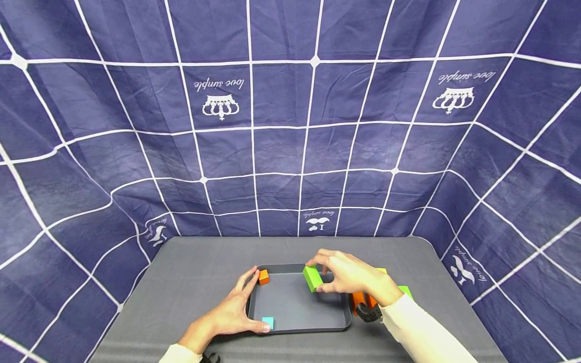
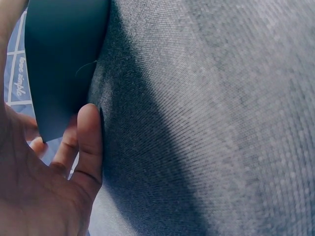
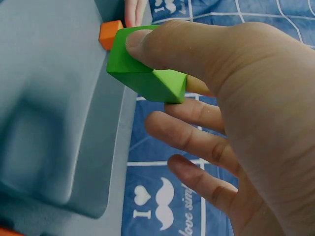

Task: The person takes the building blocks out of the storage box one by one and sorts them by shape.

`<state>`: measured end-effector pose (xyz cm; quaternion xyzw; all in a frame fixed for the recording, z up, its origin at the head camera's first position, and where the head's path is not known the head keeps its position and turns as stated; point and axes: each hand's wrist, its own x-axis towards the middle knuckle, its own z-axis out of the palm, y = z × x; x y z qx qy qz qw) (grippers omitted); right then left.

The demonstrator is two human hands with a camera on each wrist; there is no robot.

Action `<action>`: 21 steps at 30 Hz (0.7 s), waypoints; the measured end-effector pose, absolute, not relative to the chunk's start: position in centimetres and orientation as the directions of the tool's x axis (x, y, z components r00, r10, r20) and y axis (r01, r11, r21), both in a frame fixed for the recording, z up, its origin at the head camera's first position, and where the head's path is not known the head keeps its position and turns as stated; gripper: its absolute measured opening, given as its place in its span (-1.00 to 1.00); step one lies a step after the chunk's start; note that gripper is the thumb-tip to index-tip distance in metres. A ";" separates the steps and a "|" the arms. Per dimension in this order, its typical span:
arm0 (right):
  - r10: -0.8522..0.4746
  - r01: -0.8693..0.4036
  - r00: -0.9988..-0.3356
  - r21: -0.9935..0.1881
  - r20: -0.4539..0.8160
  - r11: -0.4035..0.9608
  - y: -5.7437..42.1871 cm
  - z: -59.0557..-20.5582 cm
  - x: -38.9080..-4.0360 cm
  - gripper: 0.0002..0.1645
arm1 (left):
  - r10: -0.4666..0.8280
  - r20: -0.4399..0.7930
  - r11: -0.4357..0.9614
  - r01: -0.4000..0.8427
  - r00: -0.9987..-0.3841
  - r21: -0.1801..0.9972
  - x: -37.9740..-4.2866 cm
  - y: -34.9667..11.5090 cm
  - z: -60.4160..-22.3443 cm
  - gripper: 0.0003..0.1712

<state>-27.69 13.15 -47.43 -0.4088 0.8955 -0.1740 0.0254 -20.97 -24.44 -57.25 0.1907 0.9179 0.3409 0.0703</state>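
A grey rectangular tray (image 1: 299, 302) lies in front of me in the head view. My left hand (image 1: 233, 307) grips its left end, thumb at the front rim beside a cyan block (image 1: 268, 321), fingers round the back left corner by an orange block (image 1: 264, 277). Fingers (image 2: 89, 142) reach the tray's outer wall (image 2: 66, 64) in the left wrist view. Over the tray's right half, my right hand (image 1: 342, 272) pinches a green block (image 1: 312, 279) between thumb and fingers. From the right wrist, the block (image 3: 130, 56) is held tilted, its remaining fingers spread below.
Right of the tray are orange blocks (image 1: 358, 301), a yellow block (image 1: 382, 270) and another green block (image 1: 405, 290), partly hidden by my right arm. The grey table (image 1: 195, 272) ends at a hanging blue curtain (image 1: 281, 151) with white lines.
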 end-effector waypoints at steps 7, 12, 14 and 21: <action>-0.717 -0.699 -0.690 -0.350 0.097 0.624 14.9 -47.7 -27.9 -0.31 | 0.393 -0.013 0.690 0.286 -0.919 0.665 -21.1 -24.4 -57.5 0.80; -0.710 -0.695 -0.694 -0.365 0.119 0.619 16.2 -47.9 -28.0 -0.34 | 0.385 -0.007 0.703 0.288 -0.923 0.650 -21.0 -24.4 -57.6 0.79; -0.708 -0.696 -0.694 -0.372 0.129 0.614 16.7 -48.1 -28.1 -0.35 | 0.384 -0.011 0.706 0.286 -0.923 0.648 -21.0 -24.4 -57.6 0.79; -0.701 -0.697 -0.697 -0.375 0.153 0.611 18.8 -48.5 -28.0 -0.38 | 0.389 -0.011 0.692 0.285 -0.921 0.663 -20.9 -24.4 -57.4 0.80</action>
